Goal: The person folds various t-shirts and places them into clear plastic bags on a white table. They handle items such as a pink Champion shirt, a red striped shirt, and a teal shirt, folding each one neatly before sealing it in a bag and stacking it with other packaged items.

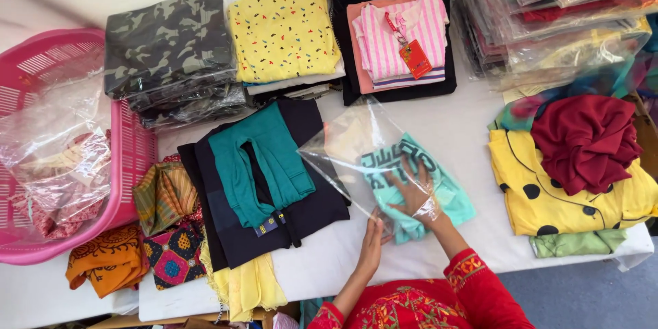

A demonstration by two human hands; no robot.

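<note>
A folded mint-green shirt (449,199) with dark lettering lies half inside a clear plastic bag (346,147) on the white table (439,113). My right hand (413,188) is inside the bag's mouth, fingers spread flat on the shirt. The bag's near edge is held by my left hand (371,247), which sits just left of the shirt. Both arms wear red embroidered sleeves.
A teal garment on dark clothes (264,171) lies to the left. Camouflage (168,44), yellow (284,31) and pink-striped (401,38) stacks line the back. Bagged clothes (548,17) pile at back right. A pink basket (130,157) stands left; a maroon cloth on yellow (582,140) lies right.
</note>
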